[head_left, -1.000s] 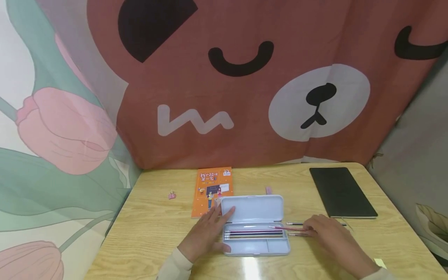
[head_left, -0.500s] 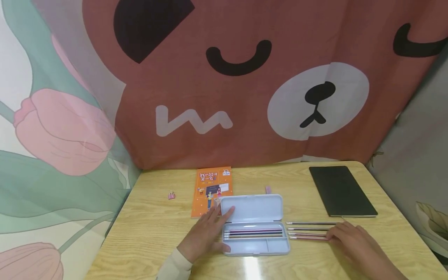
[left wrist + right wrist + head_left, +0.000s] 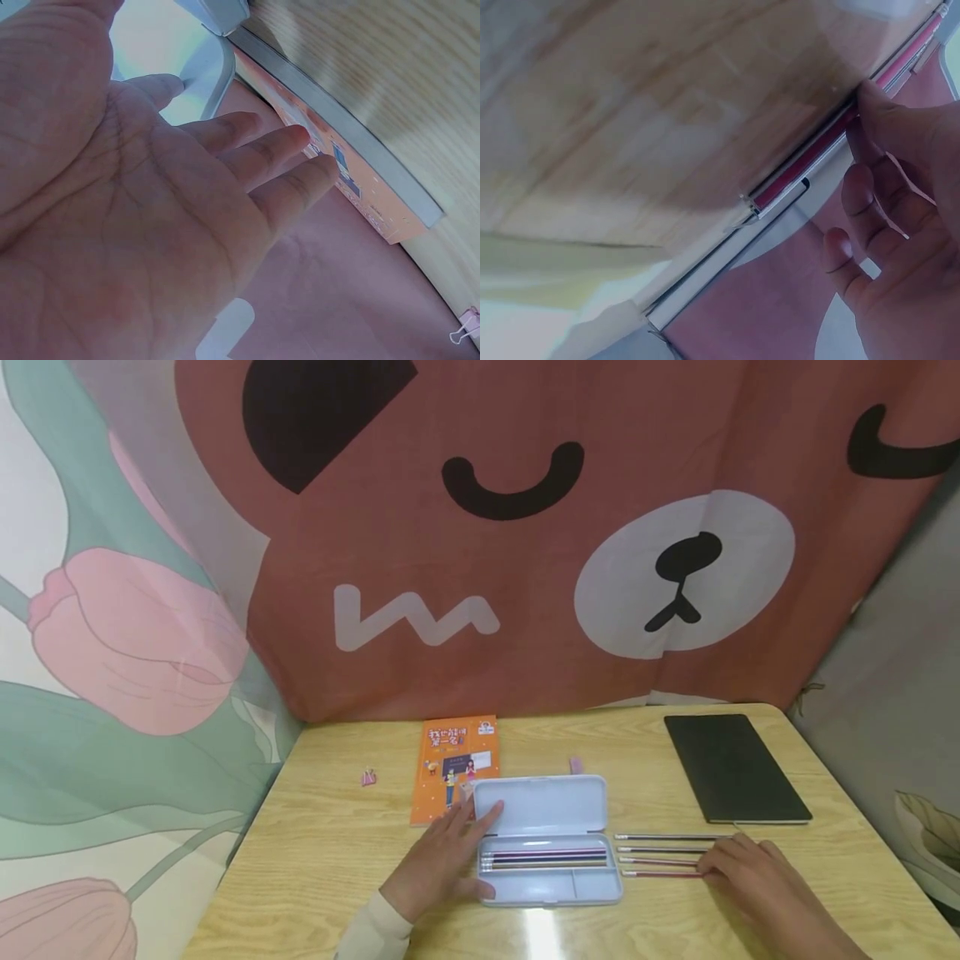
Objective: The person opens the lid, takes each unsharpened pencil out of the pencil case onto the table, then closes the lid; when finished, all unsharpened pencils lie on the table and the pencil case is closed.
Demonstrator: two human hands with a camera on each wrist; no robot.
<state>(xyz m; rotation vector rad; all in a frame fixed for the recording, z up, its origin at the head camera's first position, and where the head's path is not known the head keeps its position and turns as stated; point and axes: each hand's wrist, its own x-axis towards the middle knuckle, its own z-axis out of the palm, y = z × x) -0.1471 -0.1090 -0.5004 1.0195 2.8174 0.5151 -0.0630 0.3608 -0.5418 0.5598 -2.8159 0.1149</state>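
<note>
An open white pencil case (image 3: 540, 889) lies on the table with its lid (image 3: 540, 806) tipped back and several pencils (image 3: 543, 860) in its long compartment. My left hand (image 3: 438, 864) rests against the case's left side, fingers spread behind the lid and thumb at the front corner. To the right of the case, several more pencils lie in a row with their eraser ends toward it. My right hand (image 3: 750, 872) covers their far ends. In the right wrist view, its thumb and index finger pinch a red pencil (image 3: 802, 165) low at the table.
An orange book (image 3: 453, 760) lies behind the case, partly hidden by the lid. A pink eraser-like block (image 3: 576, 766) sits past the lid. A pink binder clip (image 3: 368, 777) is at the left, a black notebook (image 3: 738, 768) at the back right.
My right hand has moved right and set the red pencil down from over the case's edge, at the front of the row. My left hand has stayed on the case.
</note>
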